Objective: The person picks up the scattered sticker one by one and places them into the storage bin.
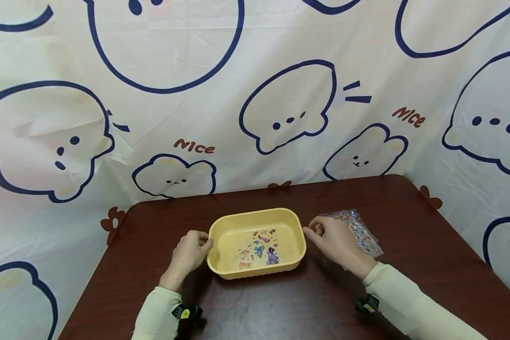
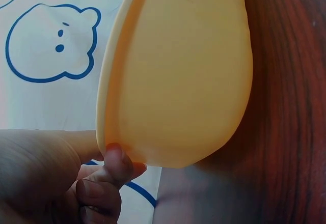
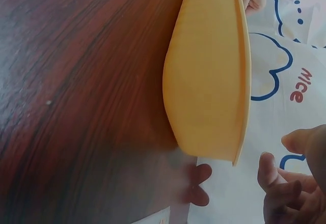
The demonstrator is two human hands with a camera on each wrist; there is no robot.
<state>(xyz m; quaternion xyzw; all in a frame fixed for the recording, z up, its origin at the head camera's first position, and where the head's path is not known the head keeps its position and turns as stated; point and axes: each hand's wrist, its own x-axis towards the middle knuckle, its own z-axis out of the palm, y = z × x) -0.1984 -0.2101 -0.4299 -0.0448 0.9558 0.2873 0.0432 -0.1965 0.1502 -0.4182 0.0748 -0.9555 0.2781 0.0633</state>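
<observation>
A yellow plastic basin [image 1: 225, 245] with rounded corners rests on the table, small colourful cartoon pictures [image 1: 259, 250] across its bottom. My left hand [image 1: 190, 252] pinches the basin's left rim, thumb on the upper side and fingers below, as the left wrist view shows. Beyond the opposite end, my right hand [image 1: 333, 238] hovers just off the right rim. In the right wrist view a gap separates the right hand's fingers [image 3: 277, 188] from the basin wall [image 3: 209, 81]; the thumb stands apart from the loosely bent fingers, with nothing between them.
Flat clear packets [image 1: 361, 231] of colourful little pictures lie right of the basin, partly hidden by the right hand. The dark wooden table [image 1: 255, 307] meets a pale printed curtain [image 1: 280, 42] at its back and sides.
</observation>
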